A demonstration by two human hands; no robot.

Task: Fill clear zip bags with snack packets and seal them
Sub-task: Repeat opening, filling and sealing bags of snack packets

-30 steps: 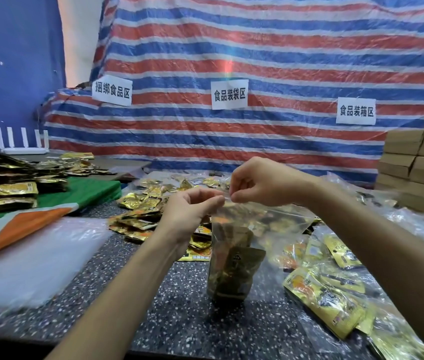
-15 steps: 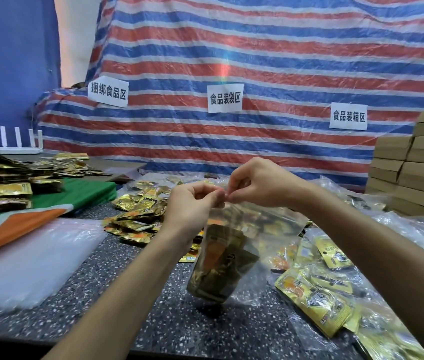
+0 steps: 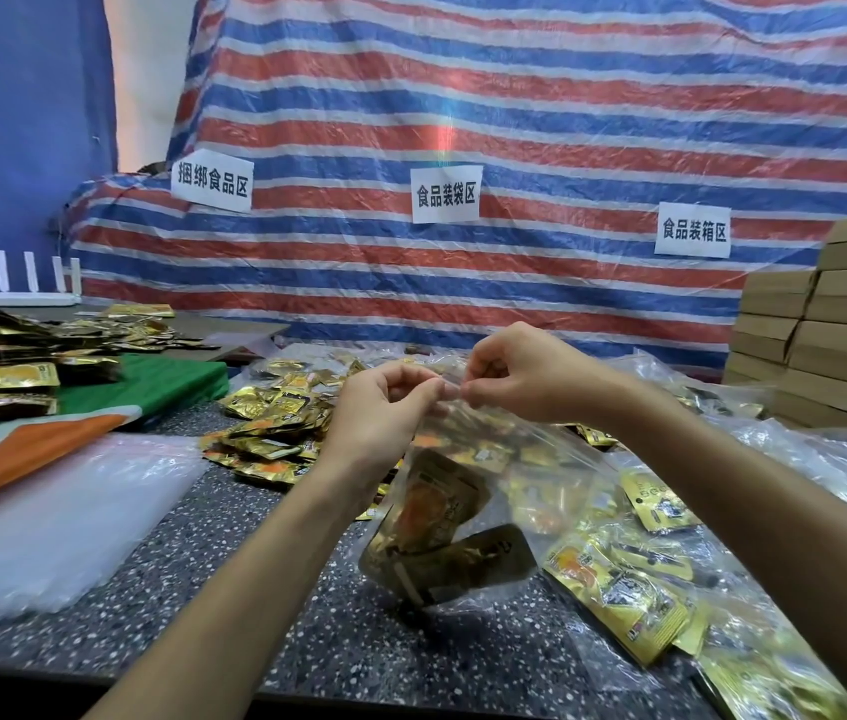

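Clear zip bag (image 3: 541,454) held gold snack packets (image 3: 442,522); I saw left hand (image 3: 385,413) and right hand (image 3: 525,374) fingers clamped on its top.

Gold snack packets (image 3: 276,433), speckled grey table (image 3: 265,574), red-blue-white striped tarp (image 3: 515,96).

Rear wall, centre and right of frame: covered by a wrinkled red, white and blue striped tarpaulin (image 3: 541,111). Three white paper signs (image 3: 446,194) with black Chinese characters are fixed to it in a row. Upper left: plain blue wall (image 3: 21,122), with a pale, bright strip (image 3: 143,80) between it and the tarpaulin. Lower frame: dark speckled tabletop (image 3: 265,543). Right edge: stacked brown cardboard boxes (image 3: 826,324). Far left: white router (image 3: 26,296), antennas upright.
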